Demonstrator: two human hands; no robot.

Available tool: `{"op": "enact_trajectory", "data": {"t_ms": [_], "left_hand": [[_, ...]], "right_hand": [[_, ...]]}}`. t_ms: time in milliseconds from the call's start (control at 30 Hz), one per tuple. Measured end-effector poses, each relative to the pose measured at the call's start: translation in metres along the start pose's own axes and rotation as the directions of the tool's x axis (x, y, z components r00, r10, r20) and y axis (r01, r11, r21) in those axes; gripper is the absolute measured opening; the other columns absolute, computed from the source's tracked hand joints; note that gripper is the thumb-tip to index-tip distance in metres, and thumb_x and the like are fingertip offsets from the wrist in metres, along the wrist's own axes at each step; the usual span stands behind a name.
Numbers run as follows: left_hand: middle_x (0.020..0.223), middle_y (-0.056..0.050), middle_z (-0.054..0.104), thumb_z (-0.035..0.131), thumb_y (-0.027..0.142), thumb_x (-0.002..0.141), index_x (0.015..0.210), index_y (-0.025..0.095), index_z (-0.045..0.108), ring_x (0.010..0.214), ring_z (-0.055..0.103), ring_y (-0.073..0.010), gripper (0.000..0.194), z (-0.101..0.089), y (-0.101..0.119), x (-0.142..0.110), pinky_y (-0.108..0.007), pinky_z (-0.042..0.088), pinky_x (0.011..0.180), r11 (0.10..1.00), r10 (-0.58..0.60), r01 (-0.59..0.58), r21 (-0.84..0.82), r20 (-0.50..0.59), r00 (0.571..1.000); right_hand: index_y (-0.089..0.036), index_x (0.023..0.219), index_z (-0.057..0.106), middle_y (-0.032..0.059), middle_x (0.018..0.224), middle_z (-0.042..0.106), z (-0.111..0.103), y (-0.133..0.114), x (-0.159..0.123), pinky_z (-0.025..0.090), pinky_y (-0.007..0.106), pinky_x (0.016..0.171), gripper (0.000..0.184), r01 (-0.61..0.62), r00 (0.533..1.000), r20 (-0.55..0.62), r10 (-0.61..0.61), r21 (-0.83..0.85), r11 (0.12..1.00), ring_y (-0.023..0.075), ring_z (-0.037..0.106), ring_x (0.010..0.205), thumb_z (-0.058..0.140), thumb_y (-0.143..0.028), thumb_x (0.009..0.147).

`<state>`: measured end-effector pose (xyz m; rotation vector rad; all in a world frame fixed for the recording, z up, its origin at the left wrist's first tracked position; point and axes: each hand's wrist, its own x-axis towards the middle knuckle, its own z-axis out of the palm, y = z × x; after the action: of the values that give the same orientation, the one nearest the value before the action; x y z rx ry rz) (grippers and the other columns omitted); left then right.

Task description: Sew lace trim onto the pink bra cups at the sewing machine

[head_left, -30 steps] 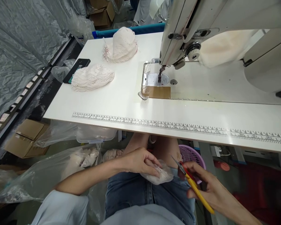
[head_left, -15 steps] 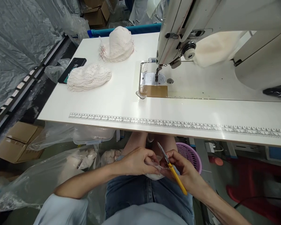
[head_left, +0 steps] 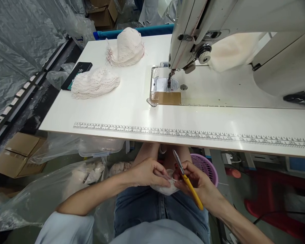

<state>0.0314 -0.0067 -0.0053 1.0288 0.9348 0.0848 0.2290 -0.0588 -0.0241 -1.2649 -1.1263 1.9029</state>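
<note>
Over my lap, below the table edge, my left hand (head_left: 152, 174) pinches a small piece of white fabric (head_left: 165, 188). My right hand (head_left: 197, 179) has yellow-handled thread snips (head_left: 192, 191) lying across its fingers, the metal blades pointing up and away from me. Its fingertips also touch the right side of the white fabric. Part of the fabric is hidden behind my fingers. On the table at the left lie a stack of white lace-edged pieces (head_left: 95, 83) and a rounded pile of white pieces (head_left: 128, 47) with loose threads.
A sewing machine (head_left: 190, 40) stands on the white table (head_left: 112, 115), which has a printed ruler (head_left: 193, 134) along its front edge. A dark phone (head_left: 76, 74) lies partly under the lace stack. Below are a purple basket (head_left: 205, 166), a cardboard box (head_left: 17, 154) and plastic bags (head_left: 48, 189).
The white fabric shows more over my lap, left of where it was. The snips have tilted slightly more upright in my right hand. Both hands stay close together.
</note>
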Motion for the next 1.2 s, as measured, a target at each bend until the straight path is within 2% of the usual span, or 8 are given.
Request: {"op": "enact_trajectory", "data": {"t_ms": [267,533,700,967,1100,1200], "left_hand": [[0.055,0.002,0.054,0.074,0.028,0.063,0.072,0.009,0.071,0.052,0.040,-0.0063,0.021,0.004,0.005,0.000,-0.018,0.031,0.050,0.999,-0.045,0.045,-0.023,-0.013,0.999],[0.062,0.000,0.056,0.070,0.036,0.068,0.082,0.010,0.071,0.058,0.042,-0.0082,0.030,-0.002,-0.001,0.000,-0.018,0.032,0.053,0.998,0.021,-0.023,0.066,0.029,0.999],[0.054,0.005,0.044,0.074,0.030,0.063,0.075,0.009,0.069,0.051,0.032,-0.0053,0.025,-0.001,0.006,-0.003,-0.017,0.023,0.047,0.988,0.004,-0.007,0.155,0.019,1.000],[0.056,0.003,0.051,0.072,0.022,0.064,0.081,0.009,0.072,0.054,0.042,-0.0064,0.021,-0.001,0.007,-0.004,-0.015,0.031,0.049,0.986,0.011,-0.013,0.166,0.014,1.000],[0.068,0.000,0.063,0.071,0.021,0.065,0.087,0.011,0.072,0.061,0.053,-0.0096,0.024,-0.005,0.004,-0.004,-0.016,0.037,0.054,0.983,0.075,-0.083,0.162,0.058,0.996],[0.078,-0.004,0.069,0.071,0.023,0.067,0.092,0.012,0.072,0.070,0.061,-0.0142,0.027,-0.007,0.002,-0.006,-0.018,0.042,0.059,0.983,0.071,-0.081,0.162,0.067,0.995]], "right_hand": [[-0.022,0.084,0.044,-0.0020,0.079,0.057,0.000,0.001,0.003,0.044,0.021,0.063,0.037,0.004,1.000,0.000,-0.004,0.028,1.000,0.0115,0.052,0.070,0.076,-0.032,0.068],[-0.021,0.080,0.044,-0.0032,0.074,0.055,0.001,0.002,0.006,0.043,0.020,0.062,0.040,-0.032,0.999,-0.032,0.034,0.047,0.998,0.0104,0.050,0.067,0.079,-0.032,0.064],[-0.021,0.079,0.045,-0.0028,0.074,0.055,0.002,0.002,0.007,0.043,0.020,0.059,0.042,-0.061,0.997,-0.032,0.064,0.087,0.994,0.0104,0.050,0.065,0.080,-0.038,0.063],[-0.021,0.079,0.046,-0.0026,0.078,0.055,0.001,0.004,0.006,0.043,0.020,0.060,0.042,-0.081,0.997,-0.008,0.083,0.148,0.986,0.0099,0.050,0.065,0.081,-0.036,0.061],[-0.021,0.080,0.047,-0.0031,0.080,0.055,0.000,0.005,0.006,0.042,0.019,0.060,0.042,-0.099,0.995,0.001,0.101,0.192,0.976,0.0087,0.048,0.064,0.082,-0.033,0.061],[-0.021,0.081,0.047,-0.0034,0.081,0.055,0.000,0.005,0.006,0.041,0.018,0.059,0.041,-0.109,0.994,0.011,0.109,0.208,0.972,0.0081,0.048,0.064,0.082,-0.030,0.061]]}}
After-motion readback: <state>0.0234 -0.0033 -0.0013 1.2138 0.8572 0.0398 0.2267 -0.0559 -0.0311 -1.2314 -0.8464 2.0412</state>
